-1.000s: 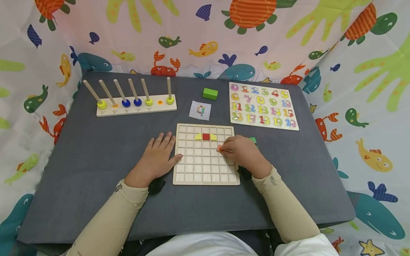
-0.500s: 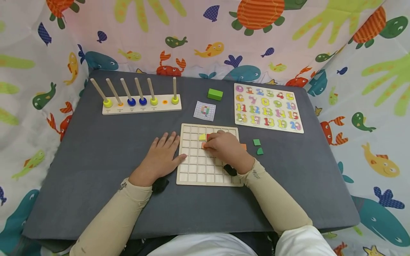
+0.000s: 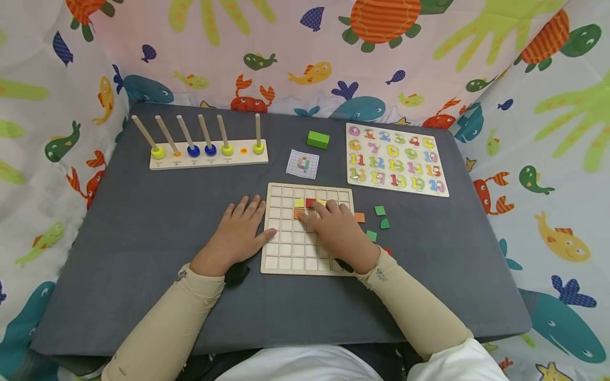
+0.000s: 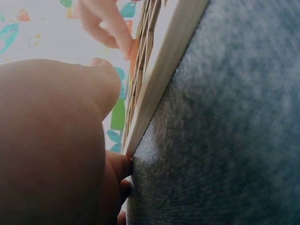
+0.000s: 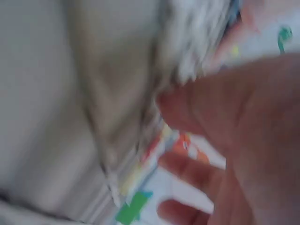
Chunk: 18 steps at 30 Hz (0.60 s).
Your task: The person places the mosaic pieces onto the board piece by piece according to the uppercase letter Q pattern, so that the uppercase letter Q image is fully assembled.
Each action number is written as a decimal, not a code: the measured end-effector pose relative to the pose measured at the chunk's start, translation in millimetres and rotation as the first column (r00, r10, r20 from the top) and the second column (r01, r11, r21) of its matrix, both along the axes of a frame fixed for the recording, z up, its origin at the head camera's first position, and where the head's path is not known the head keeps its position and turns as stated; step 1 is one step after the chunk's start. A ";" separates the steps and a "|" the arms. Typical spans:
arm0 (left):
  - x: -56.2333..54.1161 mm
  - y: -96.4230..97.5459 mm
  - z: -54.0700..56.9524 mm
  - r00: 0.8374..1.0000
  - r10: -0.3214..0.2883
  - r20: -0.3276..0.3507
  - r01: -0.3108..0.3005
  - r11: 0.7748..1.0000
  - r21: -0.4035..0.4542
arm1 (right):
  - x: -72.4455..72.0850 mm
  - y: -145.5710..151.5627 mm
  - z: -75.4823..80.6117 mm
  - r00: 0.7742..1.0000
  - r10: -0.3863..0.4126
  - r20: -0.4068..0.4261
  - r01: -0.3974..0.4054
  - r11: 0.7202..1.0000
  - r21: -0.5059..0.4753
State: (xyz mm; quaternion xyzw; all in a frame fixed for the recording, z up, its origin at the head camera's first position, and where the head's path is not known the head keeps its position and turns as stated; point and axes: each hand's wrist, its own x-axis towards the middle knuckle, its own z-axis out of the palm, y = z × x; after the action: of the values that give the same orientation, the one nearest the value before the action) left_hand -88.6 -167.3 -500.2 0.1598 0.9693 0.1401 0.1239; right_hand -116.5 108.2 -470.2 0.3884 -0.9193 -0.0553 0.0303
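Observation:
My left hand [image 3: 235, 230] lies flat on the table, fingers spread, with its thumb on the left edge of a wooden grid board [image 3: 286, 253]. Over the board's upper middle, my right hand [image 3: 337, 231] has its fingers apart and lowered. Its thumb is at an orange tile [image 3: 297, 214] set in a cell. Just above are a yellow tile [image 3: 299, 202], a red tile [image 3: 310, 203] and another yellow tile partly covered by fingers. The right wrist view is blurred, showing the thumb and fingers apart over the board.
Right of the board lie a loose orange tile [image 3: 359, 217], several green pieces [image 3: 379, 210] and a partly hidden red piece [image 3: 387, 251]. Behind it are a pattern card [image 3: 302, 164], a green block [image 3: 317, 139], a peg stand [image 3: 205, 161] and a number board [image 3: 397, 160].
My right hand carried the orange tile left across the board into a cell below the yellow tile, and its fingers have spread from it. My left hand keeps its place.

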 end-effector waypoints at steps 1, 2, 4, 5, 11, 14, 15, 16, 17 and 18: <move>0.2 0.5 1.0 1.000 -0.001 -0.004 0.001 1.000 0.003 | 5.8 1.4 -2.1 0.999 -0.005 -0.036 0.005 1.000 0.008; 0.4 0.8 2.0 1.000 -0.004 -0.009 0.004 1.000 0.008 | 10.7 2.5 -4.2 0.997 -0.010 -0.072 0.011 1.000 0.016; 0.7 0.9 2.6 1.000 -0.004 -0.009 0.004 1.000 0.013 | 16.7 3.0 -8.1 0.993 -0.018 -0.120 0.020 1.000 0.017; 0.6 1.0 1.7 1.000 -0.004 -0.006 0.004 1.000 0.008 | 18.2 2.7 -8.5 0.992 -0.022 -0.128 0.024 1.000 0.016; -0.3 1.0 -3.8 1.000 -0.012 0.011 0.012 1.000 0.013 | 9.6 12.8 -0.9 0.995 -0.100 0.014 0.101 0.994 -0.037; -1.1 1.0 -4.5 1.000 -0.016 0.010 0.016 1.000 0.018 | 1.4 35.7 2.9 0.960 -0.276 0.040 0.278 0.958 -0.069; -0.7 0.0 -5.0 1.000 -0.013 0.013 0.013 1.000 0.018 | -1.3 44.1 3.0 0.940 -0.337 0.047 0.340 0.937 -0.076; -0.5 -0.7 -5.2 1.000 -0.012 0.014 0.012 1.000 0.015 | -3.3 52.7 2.8 0.918 -0.391 0.061 0.395 0.915 -0.079; -0.8 -1.2 -5.3 1.000 -0.010 0.017 0.010 1.000 0.010 | -4.7 61.0 2.5 0.897 -0.435 0.078 0.440 0.894 -0.079; -0.7 -2.1 -4.6 1.000 -0.009 0.016 0.009 1.000 0.012 | -5.9 68.5 1.9 0.881 -0.464 0.092 0.471 0.879 -0.078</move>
State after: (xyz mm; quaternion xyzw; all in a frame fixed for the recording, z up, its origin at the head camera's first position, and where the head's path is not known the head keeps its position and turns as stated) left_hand -89.2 -169.4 -504.9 0.1637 0.9667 0.1465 0.1312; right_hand -122.4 176.7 -468.3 0.1549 -0.9879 -0.0019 0.0025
